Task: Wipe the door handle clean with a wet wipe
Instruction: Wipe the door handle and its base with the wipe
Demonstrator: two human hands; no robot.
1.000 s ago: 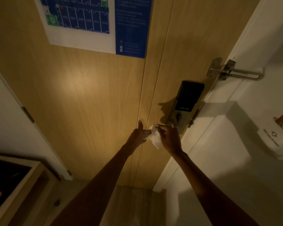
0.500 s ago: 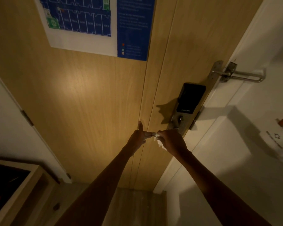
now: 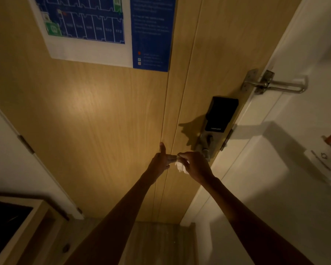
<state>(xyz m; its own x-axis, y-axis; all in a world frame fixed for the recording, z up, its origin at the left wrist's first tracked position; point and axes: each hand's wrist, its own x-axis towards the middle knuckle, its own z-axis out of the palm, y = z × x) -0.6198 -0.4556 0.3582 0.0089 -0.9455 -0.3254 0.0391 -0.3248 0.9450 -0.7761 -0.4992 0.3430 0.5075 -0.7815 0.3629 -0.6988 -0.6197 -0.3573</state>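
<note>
A metal lever door handle (image 3: 204, 150) sticks out leftward from under a black smart lock (image 3: 221, 113) on the wooden door (image 3: 96, 119). My right hand (image 3: 196, 166) is closed over the lever with a white wet wipe (image 3: 180, 166) bunched in it; part of the wipe hangs below my fingers. My left hand (image 3: 160, 162) meets it from the left, fingers on the lever's free end, thumb pointing up against the door. Most of the lever is hidden under my right hand.
A metal swing-bar guard (image 3: 275, 85) bridges door and white frame above the lock. A blue evacuation plan (image 3: 96, 29) hangs on the door. A wooden cabinet (image 3: 27, 217) stands at lower left. A white card holder (image 3: 325, 159) sits on the right wall.
My right hand has closed further over the lever with the wipe, and both hands sit a little closer to the lock. The left hand keeps its pose.
</note>
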